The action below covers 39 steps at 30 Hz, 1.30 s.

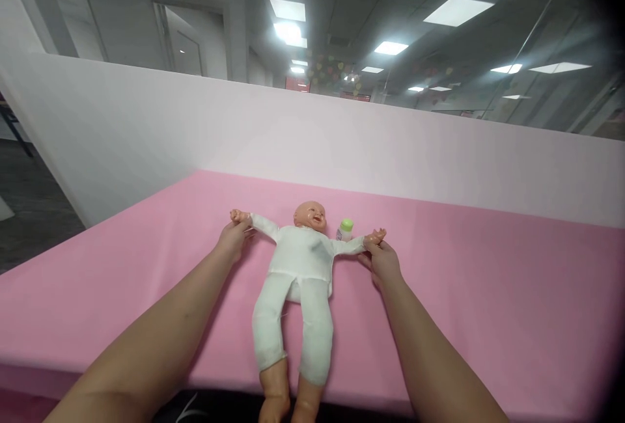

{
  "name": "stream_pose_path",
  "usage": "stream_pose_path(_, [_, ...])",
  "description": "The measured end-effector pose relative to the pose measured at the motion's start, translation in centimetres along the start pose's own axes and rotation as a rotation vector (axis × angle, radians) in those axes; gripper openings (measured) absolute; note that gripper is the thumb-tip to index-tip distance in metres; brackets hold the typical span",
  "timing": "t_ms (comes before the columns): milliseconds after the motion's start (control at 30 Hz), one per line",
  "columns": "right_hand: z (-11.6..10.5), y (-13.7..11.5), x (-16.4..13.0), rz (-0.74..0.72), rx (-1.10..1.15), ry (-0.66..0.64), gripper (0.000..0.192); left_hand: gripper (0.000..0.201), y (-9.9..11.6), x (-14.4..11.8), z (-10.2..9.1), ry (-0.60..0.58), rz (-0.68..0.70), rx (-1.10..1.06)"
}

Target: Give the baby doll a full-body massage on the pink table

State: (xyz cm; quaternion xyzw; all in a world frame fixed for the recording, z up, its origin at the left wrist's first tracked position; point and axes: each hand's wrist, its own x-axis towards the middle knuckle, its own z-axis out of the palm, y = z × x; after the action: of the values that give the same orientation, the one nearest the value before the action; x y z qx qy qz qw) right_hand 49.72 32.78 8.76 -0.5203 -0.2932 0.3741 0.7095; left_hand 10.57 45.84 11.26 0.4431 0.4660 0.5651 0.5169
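A baby doll (303, 255) in a white cloth suit lies on its back, head away from me and arms stretched out to both sides. My left hand (234, 239) is closed around the doll's wrist on the left. On the other side, my right hand (384, 261) grips the opposite wrist between thumb and fingers. Beside the doll's head, behind its right-hand arm, stands a small bottle (346, 230) with a green cap; the arm partly hides its base. The doll's bare feet reach over the near edge of the surface.
The doll rests on a pink padded table (469, 306). A low white wall (312, 130) runs along its far side, with glass above. To the left, dark floor (39, 195) shows past the wall's end.
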Motion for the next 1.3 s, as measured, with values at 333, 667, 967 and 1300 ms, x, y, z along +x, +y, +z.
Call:
stream_pose_path(333, [5.8, -1.7, -5.6, -0.672, -0.614, -0.415, 0.046, 0.041, 1.9, -6.3, 4.7, -0.357, 0.399, 0.387])
stream_pose_path(667, [6.8, 0.0, -5.9, -0.839, -0.982, -0.682, 0.057, 0.04, 1.3, -5.8, 4.1, -0.666, 0.691, 0.866])
stream_pose_path(967, [4.4, -0.6, -4.0, -0.483, -0.415, -0.355, 0.041, 0.038, 0.9, -5.8, 3.9, -0.376, 0.509, 0.669])
stream_pose_path(1300, [-1.3, 0.8, 1.5, 0.028, -0.457, 0.112, 0.043, 0.039, 0.4, -1.2, 0.1, 0.181, -0.012, 0.45])
